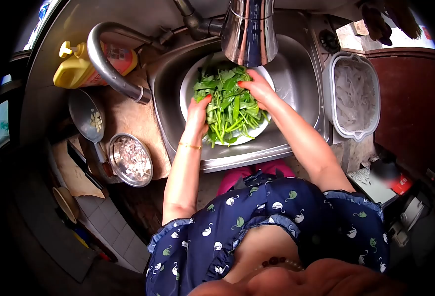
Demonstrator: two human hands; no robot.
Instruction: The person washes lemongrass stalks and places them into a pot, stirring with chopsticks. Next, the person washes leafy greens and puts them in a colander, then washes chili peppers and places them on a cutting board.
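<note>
Centrally in the sink (297, 116), a white bowl (184, 98) carries leafy greens (229, 106), stems toward the person. The left hand (196, 114) touches their left side, thumb on top; hidden fingers leave its grip unclear. The right hand (260, 89) touches their upper right, its grip slightly spread. Left of the sink, the worktop (133, 111) bears a steel bowl of chopped pieces (131, 159).

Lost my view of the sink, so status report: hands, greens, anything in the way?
Left hand and right hand gripping greens from either side. Greens over white bowl in sink. Faucet overhead, close beyond hands.
</note>
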